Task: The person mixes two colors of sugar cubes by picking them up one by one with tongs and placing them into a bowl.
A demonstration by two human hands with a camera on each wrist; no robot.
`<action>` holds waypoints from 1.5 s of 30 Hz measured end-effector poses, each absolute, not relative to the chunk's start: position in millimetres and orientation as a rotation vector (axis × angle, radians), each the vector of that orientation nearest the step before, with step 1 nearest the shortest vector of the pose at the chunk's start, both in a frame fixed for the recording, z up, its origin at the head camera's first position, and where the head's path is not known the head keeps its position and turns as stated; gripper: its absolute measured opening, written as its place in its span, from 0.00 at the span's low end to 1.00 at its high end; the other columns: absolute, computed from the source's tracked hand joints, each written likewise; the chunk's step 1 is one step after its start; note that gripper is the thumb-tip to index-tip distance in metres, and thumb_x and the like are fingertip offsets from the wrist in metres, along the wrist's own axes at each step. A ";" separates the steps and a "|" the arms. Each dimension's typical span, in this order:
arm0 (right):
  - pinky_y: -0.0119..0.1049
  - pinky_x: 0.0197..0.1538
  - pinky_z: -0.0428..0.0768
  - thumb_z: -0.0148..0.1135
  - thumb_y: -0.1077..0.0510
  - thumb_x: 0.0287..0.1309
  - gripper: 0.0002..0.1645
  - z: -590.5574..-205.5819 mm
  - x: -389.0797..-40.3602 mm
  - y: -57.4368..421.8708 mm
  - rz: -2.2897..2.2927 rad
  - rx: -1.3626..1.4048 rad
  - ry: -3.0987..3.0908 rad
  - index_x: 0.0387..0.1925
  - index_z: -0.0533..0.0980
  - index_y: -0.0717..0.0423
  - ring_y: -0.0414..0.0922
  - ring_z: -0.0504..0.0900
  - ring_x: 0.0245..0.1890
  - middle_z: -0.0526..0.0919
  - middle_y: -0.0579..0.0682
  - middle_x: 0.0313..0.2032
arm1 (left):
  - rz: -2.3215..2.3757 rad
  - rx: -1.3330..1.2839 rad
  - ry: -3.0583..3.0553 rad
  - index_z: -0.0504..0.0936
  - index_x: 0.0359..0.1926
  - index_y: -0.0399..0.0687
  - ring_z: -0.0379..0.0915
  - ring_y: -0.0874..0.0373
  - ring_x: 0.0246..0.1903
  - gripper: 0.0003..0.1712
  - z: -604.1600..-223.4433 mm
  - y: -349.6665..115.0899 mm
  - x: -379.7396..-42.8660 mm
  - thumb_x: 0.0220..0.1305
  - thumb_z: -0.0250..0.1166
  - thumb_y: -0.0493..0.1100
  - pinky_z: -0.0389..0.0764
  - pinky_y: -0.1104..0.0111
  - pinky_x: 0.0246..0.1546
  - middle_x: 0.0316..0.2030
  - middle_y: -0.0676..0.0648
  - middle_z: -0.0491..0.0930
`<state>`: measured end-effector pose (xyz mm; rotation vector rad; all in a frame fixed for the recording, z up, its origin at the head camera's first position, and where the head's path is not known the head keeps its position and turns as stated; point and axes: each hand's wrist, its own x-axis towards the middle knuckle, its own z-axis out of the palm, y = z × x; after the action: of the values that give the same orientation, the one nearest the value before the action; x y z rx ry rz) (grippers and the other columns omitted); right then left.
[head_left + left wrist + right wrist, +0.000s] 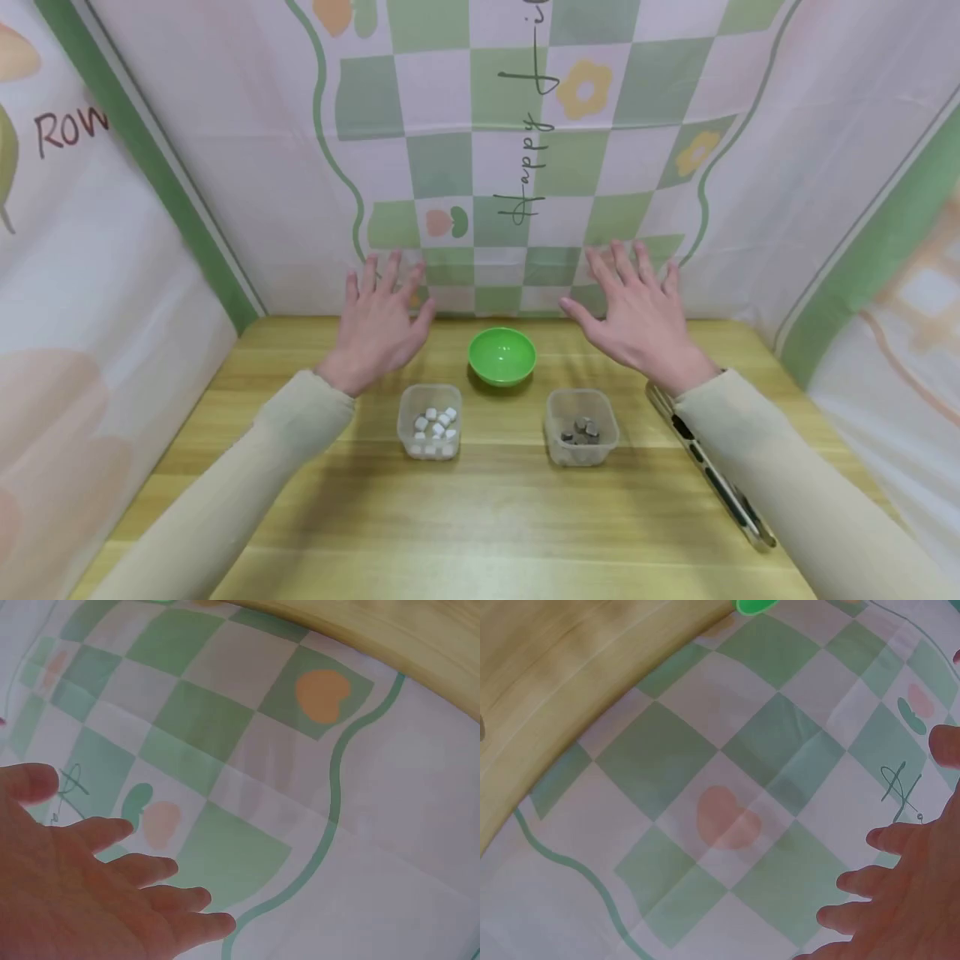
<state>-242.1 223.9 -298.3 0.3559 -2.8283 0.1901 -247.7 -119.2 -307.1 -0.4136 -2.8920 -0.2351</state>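
My left hand (380, 327) is raised over the far left of the table, fingers spread and holding nothing. Across from it, my right hand (637, 321) is held up the same way, palm facing away. Between and below them sits a green bowl (502, 357). A clear plastic container (431, 396) with several white cubes (438, 429) stands nearest the left hand. Another clear container (582, 403), holding several dark grey cubes (588, 427), is nearer the right. Metal tongs (708, 467) with dark grips lie at the right, partly hidden under the right forearm.
The wooden table (480, 525) ends at a hanging cloth (510, 167) with green and white checks. More printed cloth (97, 267) closes in the left side, and a similar sheet (900, 317) the right.
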 end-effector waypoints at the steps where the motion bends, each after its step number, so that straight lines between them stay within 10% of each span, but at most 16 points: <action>1: 0.75 0.73 0.23 0.37 0.20 0.72 0.55 -298.7 -241.1 224.4 0.192 0.354 -2.826 0.85 0.48 0.49 0.66 0.34 0.81 0.44 0.65 0.82 | -0.237 -0.417 -2.891 0.53 0.85 0.55 0.30 0.32 0.80 0.39 -307.7 -118.5 -246.8 0.81 0.38 0.65 0.37 0.35 0.78 0.84 0.39 0.40; 45: 0.75 0.74 0.27 0.42 0.22 0.72 0.56 -314.0 -199.4 250.6 0.213 0.300 -2.842 0.85 0.47 0.52 0.66 0.34 0.81 0.40 0.63 0.83 | -0.266 -0.636 -2.863 0.55 0.84 0.57 0.41 0.33 0.80 0.38 -334.2 -67.4 -202.9 0.82 0.42 0.64 0.44 0.39 0.79 0.83 0.41 0.49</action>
<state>-199.4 250.6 -314.0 0.3005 -2.8421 0.2131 -202.9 -67.4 -334.2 -0.6357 -2.8634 -0.2662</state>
